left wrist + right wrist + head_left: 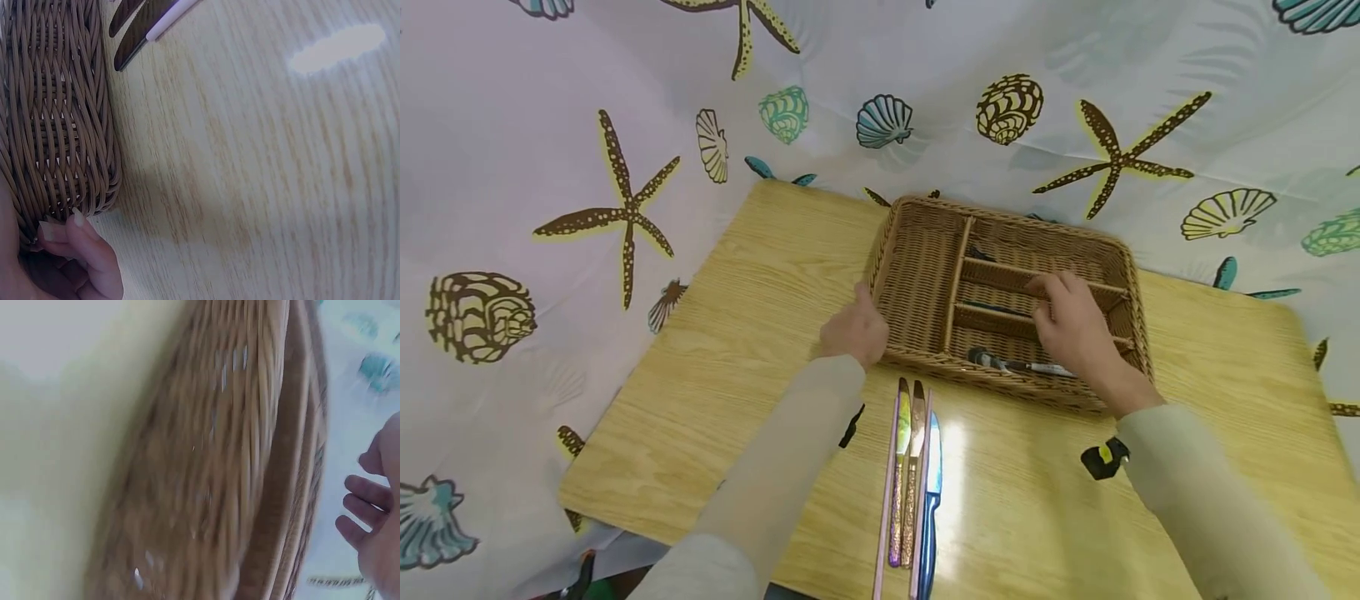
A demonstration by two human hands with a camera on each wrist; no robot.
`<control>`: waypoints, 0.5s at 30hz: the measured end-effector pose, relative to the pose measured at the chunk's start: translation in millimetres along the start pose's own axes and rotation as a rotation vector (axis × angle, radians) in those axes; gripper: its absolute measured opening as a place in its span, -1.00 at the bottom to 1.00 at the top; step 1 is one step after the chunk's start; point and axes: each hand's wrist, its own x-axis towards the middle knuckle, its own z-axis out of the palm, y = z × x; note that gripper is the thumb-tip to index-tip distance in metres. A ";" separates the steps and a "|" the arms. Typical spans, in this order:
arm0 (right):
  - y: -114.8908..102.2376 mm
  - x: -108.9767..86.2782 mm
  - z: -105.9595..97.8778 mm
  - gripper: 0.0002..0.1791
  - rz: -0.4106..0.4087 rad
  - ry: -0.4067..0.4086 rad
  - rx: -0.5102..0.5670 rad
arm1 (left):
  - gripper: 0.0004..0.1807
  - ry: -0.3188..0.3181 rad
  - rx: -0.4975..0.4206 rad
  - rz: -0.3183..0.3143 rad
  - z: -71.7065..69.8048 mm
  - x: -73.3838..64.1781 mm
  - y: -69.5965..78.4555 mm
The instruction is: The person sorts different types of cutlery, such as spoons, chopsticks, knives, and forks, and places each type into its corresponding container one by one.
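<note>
A brown wicker cutlery basket with several compartments rests on the table. At its front left corner my left hand grips the wicker, fingers curled against it; the left wrist view shows those fingertips at the woven corner. Over the right-hand compartments hovers my right hand, its fingers loosely bent with nothing seen between them. Metal utensils lie in the front compartment, partly below that hand. Darker pieces show in the compartments behind.
In front of the basket, two table knives lie between pink strips, and a blue-handled knife lies just right of them. A shell-and-starfish cloth hangs behind the wooden table and along its left side.
</note>
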 end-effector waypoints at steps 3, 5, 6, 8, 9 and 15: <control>-21.9 -22.8 10.5 -0.70 -0.110 0.071 0.056 | -0.34 0.000 0.005 -0.006 -0.9 0.1 -1.2; -37.0 -40.4 20.2 -0.71 -0.169 0.087 0.083 | -0.35 -0.001 0.009 -0.012 -1.4 -0.2 -1.6; -44.0 -49.5 25.8 -0.73 -0.188 0.087 0.096 | -0.36 0.000 0.008 -0.013 -1.5 -0.2 -1.6; -56.7 -67.6 37.8 -0.76 -0.195 0.061 0.126 | -0.38 0.002 0.007 -0.012 -1.2 0.1 -1.4; -61.9 -76.1 44.3 -0.78 -0.179 0.038 0.140 | -0.40 0.003 0.009 -0.010 -0.8 0.3 -1.2; -79.5 -115.5 84.4 -0.88 0.004 -0.128 0.221 | -0.41 0.001 -0.006 0.006 0.9 2.1 -0.3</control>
